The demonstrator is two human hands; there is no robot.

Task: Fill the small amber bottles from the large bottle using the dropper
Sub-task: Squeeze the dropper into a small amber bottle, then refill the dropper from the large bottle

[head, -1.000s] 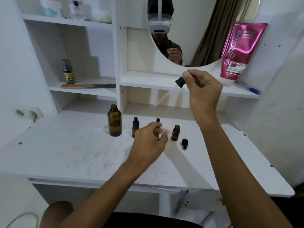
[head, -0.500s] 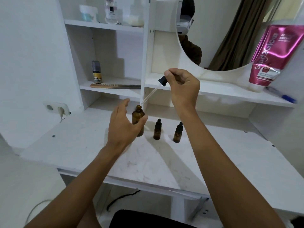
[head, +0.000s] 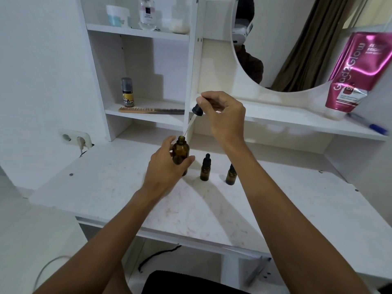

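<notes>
The large amber bottle (head: 180, 152) stands uncapped on the white desk (head: 118, 187), and my left hand (head: 164, 166) is wrapped around its body. My right hand (head: 222, 115) pinches the black bulb of the dropper (head: 196, 114) above it. The glass tube slants down-left, with its tip just at the bottle's mouth. Two small amber bottles with black dropper caps stand to the right: one (head: 205, 168) in the open, the other (head: 231, 176) partly behind my right forearm.
A pink tube (head: 356, 75) and a blue pen (head: 371, 124) rest on the right shelf under a round mirror (head: 297, 45). A comb (head: 151, 110) and a small spray bottle (head: 127, 92) sit in the left cubby. A wall socket (head: 75, 137) is at left.
My left hand has moved from the small bottles over to the large bottle and closed around it. My right hand has brought the dropper down to its mouth. The view has shifted left.
</notes>
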